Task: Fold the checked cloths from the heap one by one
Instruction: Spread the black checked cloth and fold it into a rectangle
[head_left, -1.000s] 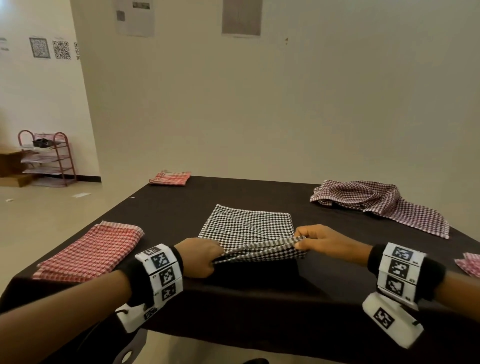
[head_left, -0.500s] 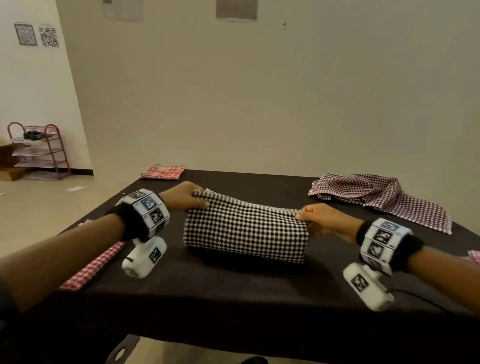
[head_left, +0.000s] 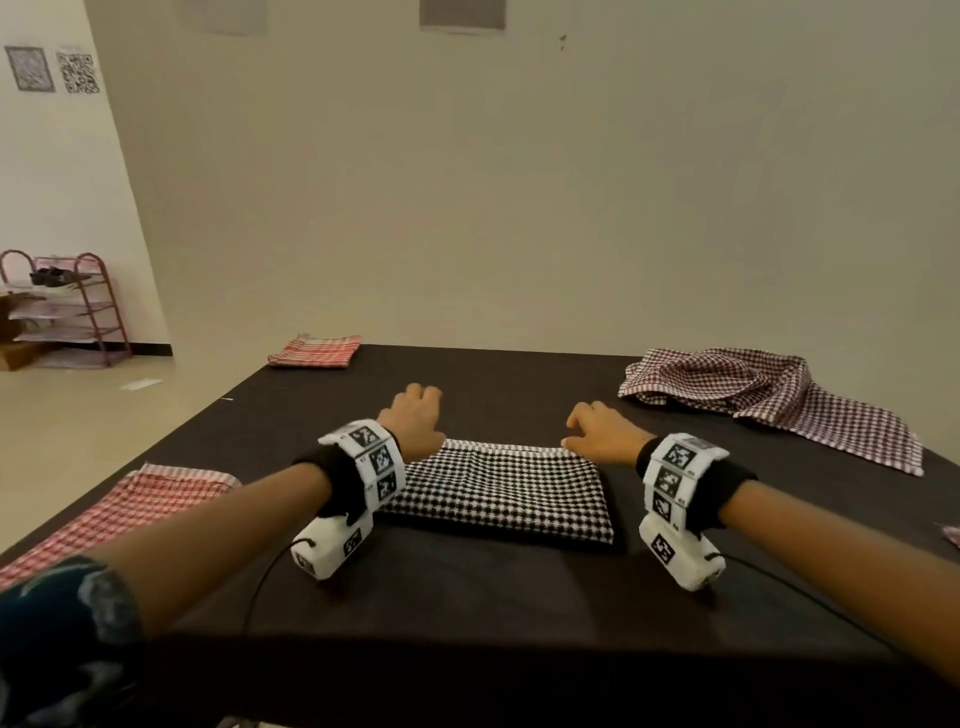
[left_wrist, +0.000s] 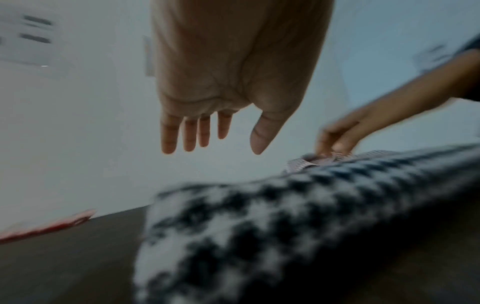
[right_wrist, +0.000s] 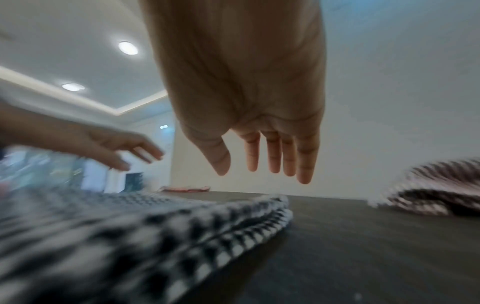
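A black-and-white checked cloth (head_left: 498, 493) lies folded into a flat rectangle on the dark table (head_left: 519, 597). My left hand (head_left: 415, 421) hovers at its far left corner, with straight fingers (left_wrist: 187, 133) holding nothing. At the far right corner my right hand (head_left: 597, 431) is open too, its fingers (right_wrist: 288, 156) hanging straight just above the cloth's edge (right_wrist: 233, 222). The heap of maroon checked cloth (head_left: 753, 395) lies rumpled at the back right, also seen in the right wrist view (right_wrist: 428, 195).
A folded red checked cloth (head_left: 119, 504) lies at the table's left edge and another (head_left: 317, 351) at the far left corner. A bit of pink cloth (head_left: 953, 535) shows at the right border. A red shoe rack (head_left: 67, 306) stands by the left wall.
Both hands carried the cloth's near edge up and over to the far edge, folding it in half, then let go. Both hands now hang open above the far edge.
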